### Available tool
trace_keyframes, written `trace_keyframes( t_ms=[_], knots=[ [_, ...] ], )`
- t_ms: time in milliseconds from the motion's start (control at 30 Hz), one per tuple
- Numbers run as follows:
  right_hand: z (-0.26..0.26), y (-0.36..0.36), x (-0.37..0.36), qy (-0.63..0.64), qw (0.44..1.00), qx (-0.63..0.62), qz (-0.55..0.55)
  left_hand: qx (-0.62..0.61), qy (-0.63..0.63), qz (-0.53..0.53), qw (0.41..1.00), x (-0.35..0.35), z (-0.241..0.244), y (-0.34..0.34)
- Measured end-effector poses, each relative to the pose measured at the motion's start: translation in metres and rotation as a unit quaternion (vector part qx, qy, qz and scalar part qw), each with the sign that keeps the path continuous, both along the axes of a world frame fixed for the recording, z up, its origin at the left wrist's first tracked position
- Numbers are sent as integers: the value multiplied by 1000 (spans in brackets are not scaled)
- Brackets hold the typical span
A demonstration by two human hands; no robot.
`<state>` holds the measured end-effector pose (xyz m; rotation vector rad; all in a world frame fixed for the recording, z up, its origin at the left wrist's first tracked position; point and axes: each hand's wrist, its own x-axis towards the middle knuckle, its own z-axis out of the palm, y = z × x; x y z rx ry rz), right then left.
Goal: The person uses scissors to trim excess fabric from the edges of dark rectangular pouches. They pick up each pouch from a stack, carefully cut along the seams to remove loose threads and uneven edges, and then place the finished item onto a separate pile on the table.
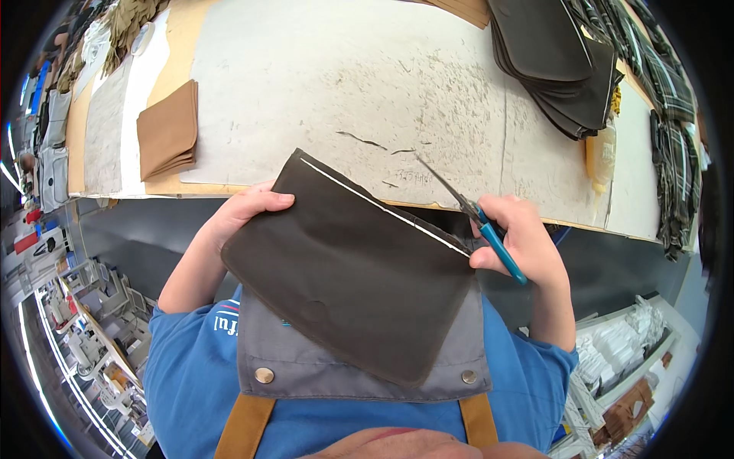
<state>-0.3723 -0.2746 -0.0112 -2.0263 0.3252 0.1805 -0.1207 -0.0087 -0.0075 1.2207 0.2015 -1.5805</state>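
Observation:
A dark brown flap-shaped panel (355, 269), with rounded lower corners and a white line along its upper edge, is held up in front of my chest, just off the table's front edge. My left hand (252, 203) grips its upper left side, thumb on the face. At the other end, my right hand (516, 235) pinches the upper right corner and also holds scissors (499, 246) with teal handles. The scissor blades point up and left over the table. Short dark trimmed strips (361, 139) lie on the table beyond the panel.
On the worktable (298, 86), a stack of tan pieces (168, 135) lies at the left and a pile of dark panels (542, 46) at the back right. A yellowish plastic bottle (601, 152) lies near that pile, beside plaid fabric (665, 86). A tape roll (142, 39) is at the far left.

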Motion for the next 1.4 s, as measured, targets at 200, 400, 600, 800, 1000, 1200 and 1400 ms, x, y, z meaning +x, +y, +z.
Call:
trace_keyframes(
  t_ms=[200, 400, 600, 800, 1000, 1200, 1400],
  knots=[
    [7, 21, 4, 88, 966, 222, -103, -16, 15, -14, 1000, 10, -8, 3],
    [5, 23, 8, 53, 966, 212, -136, -119, -75, -142, 980, 36, 1, -7],
    [-16, 17, 0, -68, 930, 236, -272, -149, -294, 29, 944, 87, 17, -35],
    [-20, 20, -3, -68, 923, 230, -301, -229, -500, 220, 806, 221, 23, -110],
    [-24, 28, -7, -19, 908, 254, -332, -49, -728, 329, 600, 314, -6, -141],
    [-27, 26, -23, -78, 891, 256, -366, -14, -826, -154, 541, 164, -80, -140],
    [-20, 14, -37, -203, 879, 215, -373, -129, -784, -441, 416, -30, -72, -128]
  ],
)
